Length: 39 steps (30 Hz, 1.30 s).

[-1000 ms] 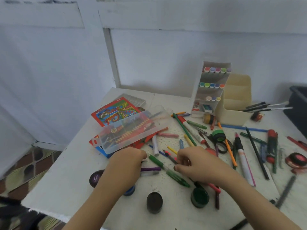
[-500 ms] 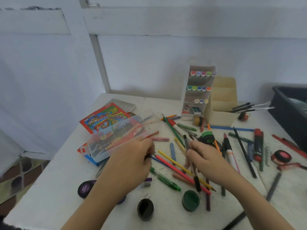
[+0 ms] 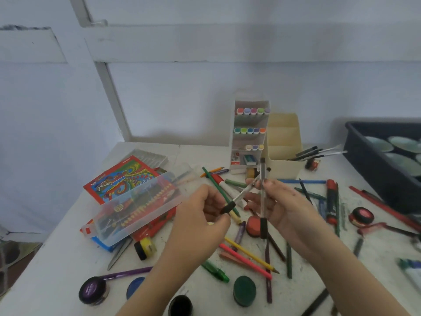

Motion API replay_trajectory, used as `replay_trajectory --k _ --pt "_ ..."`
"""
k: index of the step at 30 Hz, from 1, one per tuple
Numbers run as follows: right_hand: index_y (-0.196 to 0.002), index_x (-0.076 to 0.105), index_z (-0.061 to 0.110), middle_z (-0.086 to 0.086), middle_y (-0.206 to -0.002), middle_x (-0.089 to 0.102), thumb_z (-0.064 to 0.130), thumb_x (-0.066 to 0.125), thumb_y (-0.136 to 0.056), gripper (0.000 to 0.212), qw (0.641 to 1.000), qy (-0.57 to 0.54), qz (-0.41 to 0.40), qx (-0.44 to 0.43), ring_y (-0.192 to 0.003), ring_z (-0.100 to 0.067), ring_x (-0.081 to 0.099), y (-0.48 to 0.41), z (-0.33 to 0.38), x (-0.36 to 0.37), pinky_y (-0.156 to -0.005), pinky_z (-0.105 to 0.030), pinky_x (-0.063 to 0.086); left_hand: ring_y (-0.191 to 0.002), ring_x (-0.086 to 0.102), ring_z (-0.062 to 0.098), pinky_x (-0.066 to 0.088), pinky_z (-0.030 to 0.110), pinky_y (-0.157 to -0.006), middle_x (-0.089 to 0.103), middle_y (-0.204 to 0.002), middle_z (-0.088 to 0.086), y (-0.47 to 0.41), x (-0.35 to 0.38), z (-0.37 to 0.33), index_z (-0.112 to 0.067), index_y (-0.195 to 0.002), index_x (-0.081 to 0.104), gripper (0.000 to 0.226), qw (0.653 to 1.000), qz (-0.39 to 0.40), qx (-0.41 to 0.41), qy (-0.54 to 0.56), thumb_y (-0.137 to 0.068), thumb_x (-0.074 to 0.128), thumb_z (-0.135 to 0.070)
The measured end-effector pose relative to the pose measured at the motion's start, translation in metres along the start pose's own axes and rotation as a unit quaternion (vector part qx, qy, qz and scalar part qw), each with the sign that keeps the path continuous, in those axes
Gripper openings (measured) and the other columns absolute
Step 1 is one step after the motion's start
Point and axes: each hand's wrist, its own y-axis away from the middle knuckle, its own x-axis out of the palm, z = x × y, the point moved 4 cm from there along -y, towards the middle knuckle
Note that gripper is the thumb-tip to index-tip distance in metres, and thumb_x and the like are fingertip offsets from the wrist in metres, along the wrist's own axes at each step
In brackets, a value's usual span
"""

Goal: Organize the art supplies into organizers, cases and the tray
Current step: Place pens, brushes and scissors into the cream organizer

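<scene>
Both hands are now up off the table [image 3: 68, 258]; half a second ago they were down among the loose pencils, and the dark pen in my right hand was lying low over the pile.

Right hand [image 3: 284, 206]: fingers curled round the upright pen [image 3: 262, 174], gripping it mid-barrel. Clear barrel, black cap at the top, black piece at the bottom end. It stands nearly vertical, above the table, in front of the cream organizer [image 3: 282, 156].

Left hand [image 3: 202, 215]: thumb and fingertips pinch the slanted pen [image 3: 241, 194] at its black-capped lower end. Same type: clear barrel, black cap. It slopes up to the right, and its upper end meets my right fingertips beside the upright pen. I cannot tell whether the right hand also holds it.

On the table:
- clear case [image 3: 136, 208], lid open, lying on a red printed box to my left.
- white marker organizer [image 3: 248, 137] at the back, coloured marker caps in three tiers, touching the cream organizer.
- dark tray [image 3: 373, 169] at the far right edge.
- yellow pencil [image 3: 250, 255], pink pencil [image 3: 246, 261] and green pen [image 3: 215, 271] loose below my hands.
- green paint pot [image 3: 244, 290] and purple paint pot [image 3: 92, 290] near the front edge.
</scene>
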Motion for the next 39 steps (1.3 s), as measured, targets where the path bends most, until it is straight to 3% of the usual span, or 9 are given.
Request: replay_trajectory --k 8,13,17,20,23,26,29,35,39 --pt "-0.098 0.068 0.01 -0.006 -0.091 0.072 0.021 0.059 -0.088 0.018 0.966 0.245 0.015 -0.077 -0.084 -0.015 0.068 0.002 0.026 -0.011 -0.075 -0.021 0.054 -0.069 0.062 -0.003 0.045 0.007 -0.062 0.069 -0.074 -0.011 -0.033 0.044 -0.007 -0.037 -0.085 0.064 0.026 0.994 0.093 0.022 -0.046 -0.085 0.066 -0.011" --pt "-0.09 0.066 0.021 0.006 -0.081 0.07 0.021 0.06 -0.089 0.007 0.945 0.249 -0.13 -0.168 -0.07 -0.004 0.063 -0.019 0.069 -0.044 -0.063 -0.017 0.052 -0.072 0.069 0.019 0.051 0.02 -0.061 0.074 -0.076 -0.003 -0.059 0.057 -0.008 -0.026 -0.08 0.064 0.024 0.992 0.109 -0.054 0.026 -0.09 0.058 -0.005" --pt "-0.107 0.05 0.029 0.0 -0.08 0.067 0.013 0.06 -0.09 0.026 0.871 0.331 -0.213 -0.294 -0.067 -0.004 0.065 -0.033 0.104 -0.062 -0.056 -0.016 0.05 -0.064 0.06 -0.008 0.04 0.0 -0.063 0.068 -0.067 -0.011 -0.081 0.067 -0.016 -0.021 -0.08 0.069 0.017 0.997 0.072 -0.015 0.016 -0.09 0.059 -0.011" --pt "-0.127 0.037 0.033 0.0 -0.084 0.063 0.009 0.059 -0.09 0.049 0.825 0.395 -0.219 -0.339 -0.07 -0.006 0.066 -0.046 0.115 -0.066 -0.062 -0.017 0.054 -0.056 0.055 -0.007 0.039 0.001 -0.056 0.063 -0.063 -0.007 -0.095 0.076 -0.021 -0.015 -0.089 0.072 0.014 0.999 0.045 0.01 0.021 -0.089 0.06 -0.01" --pt "-0.126 0.04 0.026 0.006 -0.088 0.059 0.009 0.059 -0.09 0.045 0.791 0.46 -0.206 -0.347 -0.073 -0.004 0.065 -0.062 0.118 -0.07 -0.062 -0.011 0.05 -0.07 0.06 -0.004 0.042 0.001 -0.062 0.068 -0.081 -0.006 -0.111 0.087 -0.022 -0.014 -0.099 0.072 0.017 0.999 0.015 0.029 0.019 -0.087 0.062 -0.008" --pt "-0.118 0.048 0.018 0.004 -0.091 0.064 0.016 0.059 -0.09 0.031 0.708 0.575 -0.22 -0.346 -0.089 -0.015 0.063 -0.075 0.111 -0.074 -0.092 -0.029 0.044 -0.073 0.06 -0.004 0.042 0.001 -0.064 0.066 -0.081 -0.013 -0.123 0.095 -0.026 -0.018 -0.099 0.071 0.018 0.998 -0.01 0.053 0.011 -0.086 0.063 -0.009" --pt "-0.109 0.054 0.017 0.004 -0.087 0.069 0.024 0.056 -0.091 0.019 0.597 0.673 -0.279 -0.337 -0.09 -0.02 0.065 -0.081 0.104 -0.083 -0.11 -0.041 0.01 -0.069 0.056 -0.012 0.039 0.0 -0.064 0.06 -0.078 -0.023 -0.134 0.104 -0.035 -0.02 -0.1 0.069 0.02 0.995 -0.02 0.101 -0.004 -0.087 0.062 -0.007" --pt "-0.09 0.065 0.021 0.003 -0.078 0.066 0.026 0.04 -0.096 0.026 0.531 0.735 -0.317 -0.277 -0.089 -0.022 0.061 -0.082 0.094 -0.094 -0.109 -0.06 -0.006 -0.076 0.053 0.002 0.037 0.003 -0.066 0.069 -0.099 -0.003 -0.151 0.129 -0.03 -0.014 -0.108 0.069 0.021 0.987 -0.015 0.136 -0.079 -0.089 0.06 -0.009" --pt "-0.084 0.072 0.023 0.002 -0.09 0.07 0.027 0.05 -0.092 0.023 0.523 0.754 -0.299 -0.261 -0.095 -0.025 0.06 -0.08 0.089 -0.1 -0.107 -0.064 -0.005 -0.087 0.061 0.012 0.048 0.024 -0.078 0.069 -0.103 -0.001 -0.155 0.145 -0.028 -0.015 -0.112 0.066 0.023 0.983 0.007 0.141 -0.115 -0.091 0.056 -0.011"
